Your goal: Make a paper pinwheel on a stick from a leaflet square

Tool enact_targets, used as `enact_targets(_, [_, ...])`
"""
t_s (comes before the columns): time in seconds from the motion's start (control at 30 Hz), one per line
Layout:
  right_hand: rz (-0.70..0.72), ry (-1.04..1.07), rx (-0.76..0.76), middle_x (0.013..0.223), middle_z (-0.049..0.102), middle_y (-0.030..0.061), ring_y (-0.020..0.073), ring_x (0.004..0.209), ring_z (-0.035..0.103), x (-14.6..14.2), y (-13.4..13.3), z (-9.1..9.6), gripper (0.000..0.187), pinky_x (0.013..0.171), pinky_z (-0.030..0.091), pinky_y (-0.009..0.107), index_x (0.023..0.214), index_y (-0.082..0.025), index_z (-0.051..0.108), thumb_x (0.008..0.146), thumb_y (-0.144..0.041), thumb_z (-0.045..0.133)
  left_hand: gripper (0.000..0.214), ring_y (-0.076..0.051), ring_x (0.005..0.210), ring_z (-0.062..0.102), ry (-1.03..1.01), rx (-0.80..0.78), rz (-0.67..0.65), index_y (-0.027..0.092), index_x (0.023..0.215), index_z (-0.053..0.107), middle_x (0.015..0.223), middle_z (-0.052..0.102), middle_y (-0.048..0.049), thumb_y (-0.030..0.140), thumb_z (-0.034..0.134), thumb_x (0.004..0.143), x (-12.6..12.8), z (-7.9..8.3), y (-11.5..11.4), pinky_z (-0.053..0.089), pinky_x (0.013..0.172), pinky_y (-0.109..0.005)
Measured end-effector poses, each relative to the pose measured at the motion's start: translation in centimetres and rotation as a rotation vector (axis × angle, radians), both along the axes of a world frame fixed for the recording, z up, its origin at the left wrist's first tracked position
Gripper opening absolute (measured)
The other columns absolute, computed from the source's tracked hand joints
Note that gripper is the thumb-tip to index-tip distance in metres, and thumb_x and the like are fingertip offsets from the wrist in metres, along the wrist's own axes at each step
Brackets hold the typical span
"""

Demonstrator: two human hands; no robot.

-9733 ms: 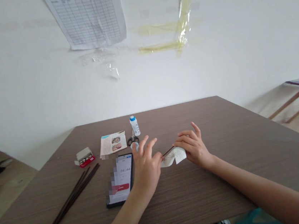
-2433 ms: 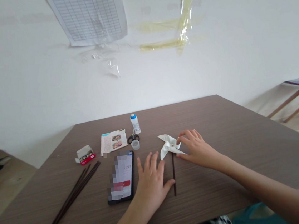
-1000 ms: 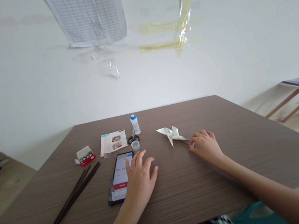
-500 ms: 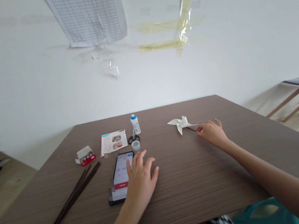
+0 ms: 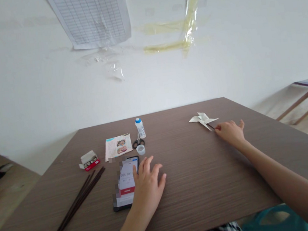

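Observation:
My right hand [image 5: 230, 132] is closed on the dark stick of a white paper pinwheel [image 5: 203, 119], at the right side of the table. The pinwheel's folded blades point away from the hand, and most of the stick is hidden by my fingers. My left hand [image 5: 148, 184] is open, fingers spread, just beside the right edge of a phone [image 5: 126, 183] whose screen shows a running timer. It partly covers the phone; whether it touches it I cannot tell.
Several dark sticks [image 5: 75, 208] lie at the left. Behind them are a small red-and-white box [image 5: 89, 160] with metal pieces, a printed booklet [image 5: 118, 147], scissors [image 5: 138, 142], a clear small cup [image 5: 140, 150] and a blue-capped white bottle [image 5: 140, 128]. A white wall [image 5: 162, 88] stands beyond the table.
My right hand has moved to the right and slightly away from me, carrying the pinwheel along. My left hand has stayed nearly where it was, by the phone.

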State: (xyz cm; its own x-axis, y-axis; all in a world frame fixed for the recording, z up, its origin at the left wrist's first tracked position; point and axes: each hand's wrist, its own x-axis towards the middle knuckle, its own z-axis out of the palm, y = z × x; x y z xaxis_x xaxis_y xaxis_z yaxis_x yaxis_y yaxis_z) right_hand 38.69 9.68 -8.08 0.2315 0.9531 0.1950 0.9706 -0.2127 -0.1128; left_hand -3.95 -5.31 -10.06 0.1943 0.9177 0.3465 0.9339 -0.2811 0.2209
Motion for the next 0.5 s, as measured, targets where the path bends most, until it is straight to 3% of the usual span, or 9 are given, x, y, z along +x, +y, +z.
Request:
enact_targets(0.13, [-0.058,-0.023,-0.019,0.130,0.099,0.0156,0.0472,0.144,0.083,0.6,-0.1,-0.5,0.043,0.145,0.036,0.092,0.110,-0.028,0.101,0.113,-0.024,0.058,0.035,-0.052,0.173,0.072,0.018,-0.007,-0.091,0.029,0.147,0.095,0.176,0.084,-0.0185,0.019,0.086,0.115,-0.2,-1.0,-0.2,0.055,0.143,-0.095])
enact_targets(0.27, [-0.064,0.003,-0.009,0.135,0.099,0.0149,0.0507,0.147,0.083,1.3,0.0,-0.5,0.043,0.143,0.037,0.098,0.112,-0.031,0.103,0.115,-0.028,0.060,0.050,-0.050,0.182,0.067,0.062,-0.066,-0.246,0.028,0.170,0.086,0.185,0.079,-0.0179,0.022,0.081,0.120,-0.2,-1.6,-0.3,0.049,0.149,-0.093])
enact_targets(0.5, [-0.016,0.022,-0.061,0.153,0.096,0.0174,0.0525,0.161,0.078,1.4,-0.1,-0.1,0.047,0.145,0.034,0.102,0.132,-0.033,0.104,0.120,-0.025,0.059,0.063,-0.042,0.189,0.058,0.093,-0.216,-0.384,0.026,0.189,0.071,0.200,0.062,-0.0169,0.024,0.074,0.127,0.2,-1.5,-0.5,0.050,0.154,-0.074])
